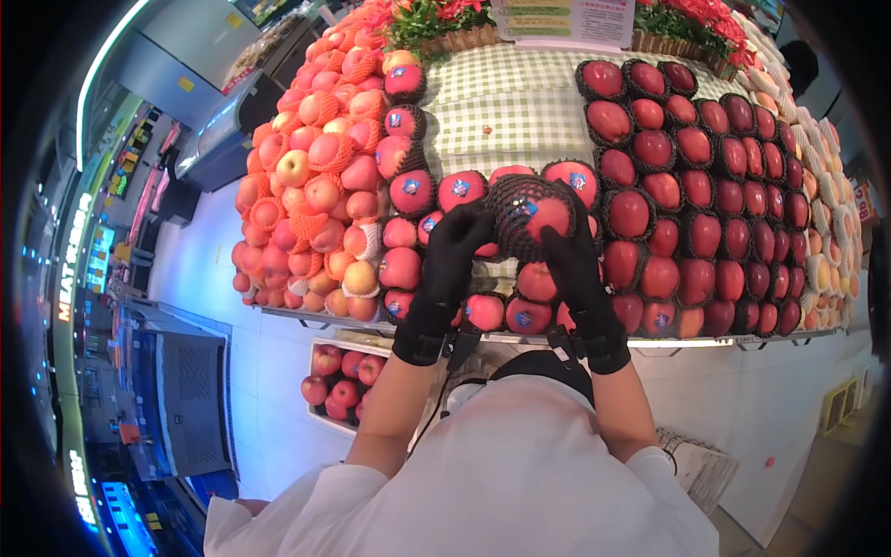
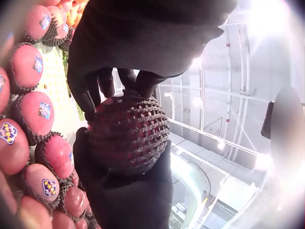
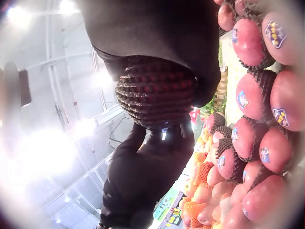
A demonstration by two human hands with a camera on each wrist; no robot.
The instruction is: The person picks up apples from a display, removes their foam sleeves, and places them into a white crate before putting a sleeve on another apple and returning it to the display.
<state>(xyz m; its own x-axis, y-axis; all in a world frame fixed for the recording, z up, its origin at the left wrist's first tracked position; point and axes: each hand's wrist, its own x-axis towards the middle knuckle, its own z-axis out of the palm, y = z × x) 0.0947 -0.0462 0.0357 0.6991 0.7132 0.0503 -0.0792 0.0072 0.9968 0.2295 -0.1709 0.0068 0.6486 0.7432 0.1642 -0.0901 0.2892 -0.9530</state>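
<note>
Both hands wear black gloves and hold one red apple (image 1: 548,218) between them, above the front of the fruit display. A black foam net (image 2: 152,136) wraps much of this apple, and a blue sticker shows on its skin in the head view. On the apple's left side, the left hand (image 1: 453,255) grips with curled fingers. From the right, the right hand (image 1: 575,269) holds it with the thumb on the front. In the right wrist view the netted side (image 3: 152,90) is seen between the two gloves, which hide the rest.
Stickered apples (image 1: 401,267) surround the hands. Rows of dark red apples (image 1: 664,237) in black nets fill the right side; fruit in orange nets (image 1: 320,190) is piled left. Behind lies a checkered cloth (image 1: 501,111). A white crate (image 1: 311,399) of apples stands below the display's front edge.
</note>
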